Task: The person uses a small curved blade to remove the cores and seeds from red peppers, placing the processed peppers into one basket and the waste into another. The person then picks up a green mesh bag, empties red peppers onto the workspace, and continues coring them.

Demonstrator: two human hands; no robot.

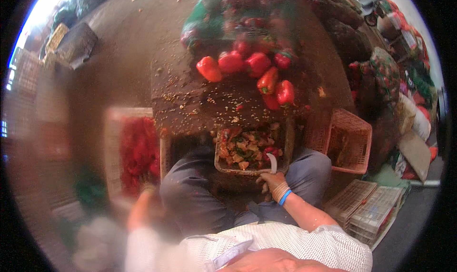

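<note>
In my right hand (274,184), which wears a glove with a blue band at the wrist, is a small knife with a curved pale blade (272,162). The blade points away from me over the near rim of a rectangular bin (246,171). Inside that bin lie pepper cores and trimmings (242,147), with a dark red piece by the blade. My left hand (148,188) reaches down at the near end of a white crate (113,147) filled with red peppers (139,147). Blur hides its fingers and whatever they touch. Whole red bell peppers (259,63) lie on the table (178,118) beyond the bin.
Pale seeds (228,104) are scattered over the table. A green mesh sack (203,18) of peppers rests at its far side. To my right stand a pink plastic crate (367,143) and stacked pale crates (375,204). Full sacks (385,68) line the right side.
</note>
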